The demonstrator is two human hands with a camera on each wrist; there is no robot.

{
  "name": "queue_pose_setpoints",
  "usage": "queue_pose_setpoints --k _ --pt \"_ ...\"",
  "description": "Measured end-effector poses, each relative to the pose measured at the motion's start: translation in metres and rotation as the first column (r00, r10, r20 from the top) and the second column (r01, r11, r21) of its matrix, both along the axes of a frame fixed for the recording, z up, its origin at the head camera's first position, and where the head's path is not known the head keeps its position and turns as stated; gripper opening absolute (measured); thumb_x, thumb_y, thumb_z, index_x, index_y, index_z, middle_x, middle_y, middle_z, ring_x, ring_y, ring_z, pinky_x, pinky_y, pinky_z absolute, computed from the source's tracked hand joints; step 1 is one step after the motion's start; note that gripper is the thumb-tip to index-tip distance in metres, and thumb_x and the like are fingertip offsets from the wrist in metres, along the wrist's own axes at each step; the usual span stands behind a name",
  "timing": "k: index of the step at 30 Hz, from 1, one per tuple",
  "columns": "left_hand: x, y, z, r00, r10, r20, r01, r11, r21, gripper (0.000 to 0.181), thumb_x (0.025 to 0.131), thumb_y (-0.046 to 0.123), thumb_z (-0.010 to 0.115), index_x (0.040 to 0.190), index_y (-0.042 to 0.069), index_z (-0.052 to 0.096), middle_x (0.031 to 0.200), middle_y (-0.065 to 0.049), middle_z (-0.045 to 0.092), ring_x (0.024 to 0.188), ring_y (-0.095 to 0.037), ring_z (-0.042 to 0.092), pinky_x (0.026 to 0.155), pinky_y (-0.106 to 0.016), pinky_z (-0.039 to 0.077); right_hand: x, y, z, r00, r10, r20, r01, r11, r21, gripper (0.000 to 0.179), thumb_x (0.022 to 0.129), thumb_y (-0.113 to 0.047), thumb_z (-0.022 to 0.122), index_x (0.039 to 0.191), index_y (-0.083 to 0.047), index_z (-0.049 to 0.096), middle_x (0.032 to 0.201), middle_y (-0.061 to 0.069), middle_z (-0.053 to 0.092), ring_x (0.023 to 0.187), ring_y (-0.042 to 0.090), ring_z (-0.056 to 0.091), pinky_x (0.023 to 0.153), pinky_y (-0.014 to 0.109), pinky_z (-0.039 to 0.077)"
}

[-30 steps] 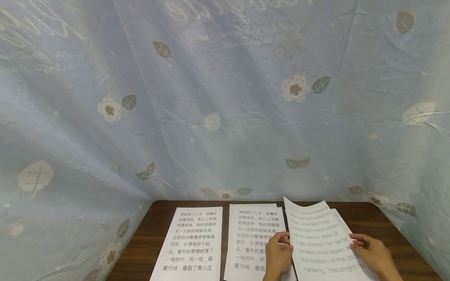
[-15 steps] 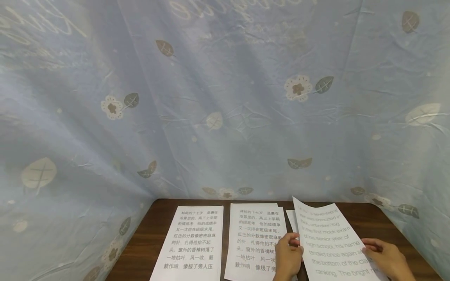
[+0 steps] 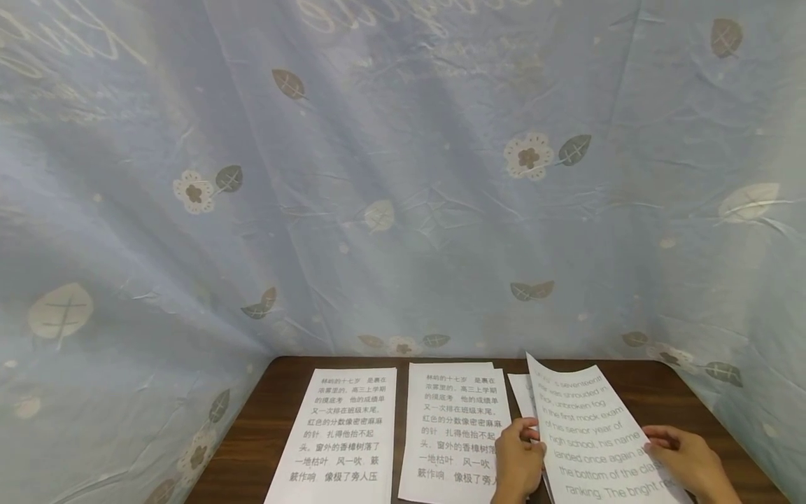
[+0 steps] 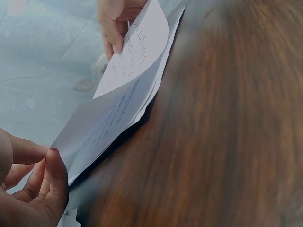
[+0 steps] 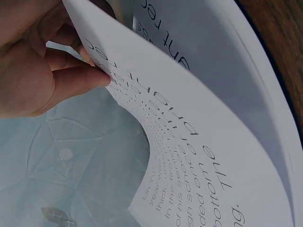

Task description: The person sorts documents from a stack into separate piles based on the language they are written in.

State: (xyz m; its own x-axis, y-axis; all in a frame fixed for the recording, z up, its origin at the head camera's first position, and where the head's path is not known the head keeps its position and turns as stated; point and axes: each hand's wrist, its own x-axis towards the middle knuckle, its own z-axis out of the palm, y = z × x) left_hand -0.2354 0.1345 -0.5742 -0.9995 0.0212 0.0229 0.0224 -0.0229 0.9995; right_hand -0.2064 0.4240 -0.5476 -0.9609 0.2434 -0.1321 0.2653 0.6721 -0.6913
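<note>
Between both hands a sheet of paper [image 3: 588,434] with large English print is held up, bowed along its length. My left hand [image 3: 520,458] pinches its left edge between thumb and fingers, seen close in the left wrist view. On the opposite edge my right hand [image 3: 683,458] pinches the sheet; the right wrist view shows the thumb [image 5: 83,80] pressed on the printed side. Beneath the raised sheet lie more printed sheets [image 4: 113,123], mostly covered by it. Their upper left corner [image 3: 520,385] shows beside the raised sheet in the head view.
Two stacks of paper with Chinese print lie to the left, a left stack [image 3: 340,434] and a middle stack [image 3: 450,427] with slightly offset sheets. All rest on a dark wooden table [image 3: 252,434]. A pale blue patterned cloth [image 3: 403,210] hangs behind and at the sides.
Both hands have shifted a little to the right with the raised sheet. The upper left corner of the sheets beneath has come into view.
</note>
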Motion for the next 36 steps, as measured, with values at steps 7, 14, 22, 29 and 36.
queue_pose_setpoints --k 7,14,22,29,36 --pt "-0.003 0.0 -0.002 1.0 -0.002 -0.002 0.002 1.0 -0.024 0.04 0.079 -0.015 0.071 0.11 0.01 0.078 0.085 0.004 0.068 0.061 -0.007 0.065 0.051 -0.019 0.051 0.001 -0.001 0.001 1.0 -0.005 -0.022 0.005 1.0 -0.003 0.051 0.099 -0.021 0.073 0.137 0.011 0.062 0.107 0.011 0.078 0.088 0.014 0.065 0.072 0.028 0.047" --pt "-0.004 -0.001 -0.001 1.0 0.002 -0.003 -0.002 0.999 -0.04 0.039 0.079 -0.014 0.073 0.108 0.012 0.078 0.083 0.006 0.067 0.063 -0.003 0.064 0.053 -0.02 0.052 0.0 0.0 -0.003 1.0 -0.014 -0.004 0.014 1.0 -0.014 0.05 0.099 -0.023 0.072 0.137 0.009 0.063 0.108 0.01 0.079 0.087 0.013 0.065 0.071 0.028 0.047" --pt "-0.001 -0.001 0.001 1.0 -0.008 0.005 0.009 0.999 -0.053 0.042 0.076 -0.013 0.074 0.113 0.006 0.077 0.084 0.003 0.067 0.063 -0.002 0.062 0.055 -0.017 0.051 0.0 0.008 -0.006 0.999 -0.015 0.032 0.015 1.0 0.016 0.053 0.098 -0.027 0.074 0.136 0.009 0.064 0.112 0.018 0.078 0.09 0.016 0.068 0.075 0.036 0.052" --pt "0.0 -0.003 0.002 1.0 -0.018 -0.005 0.017 0.995 -0.099 0.04 0.076 -0.008 0.079 0.114 0.004 0.077 0.085 0.003 0.068 0.065 -0.001 0.059 0.058 -0.017 0.052 -0.002 0.014 -0.009 1.0 0.007 0.013 -0.008 0.996 0.086 0.05 0.098 -0.029 0.073 0.132 0.006 0.068 0.11 0.016 0.079 0.091 0.019 0.069 0.079 0.046 0.052" --pt "0.0 -0.006 0.001 0.999 -0.037 -0.001 0.037 0.992 -0.12 0.037 0.076 -0.007 0.08 0.112 0.001 0.077 0.086 0.004 0.066 0.065 -0.002 0.059 0.055 -0.018 0.052 0.0 0.006 -0.005 1.0 0.008 -0.008 -0.008 0.998 0.068 0.049 0.098 -0.024 0.071 0.133 0.011 0.065 0.107 0.016 0.079 0.085 0.015 0.068 0.071 0.033 0.05"
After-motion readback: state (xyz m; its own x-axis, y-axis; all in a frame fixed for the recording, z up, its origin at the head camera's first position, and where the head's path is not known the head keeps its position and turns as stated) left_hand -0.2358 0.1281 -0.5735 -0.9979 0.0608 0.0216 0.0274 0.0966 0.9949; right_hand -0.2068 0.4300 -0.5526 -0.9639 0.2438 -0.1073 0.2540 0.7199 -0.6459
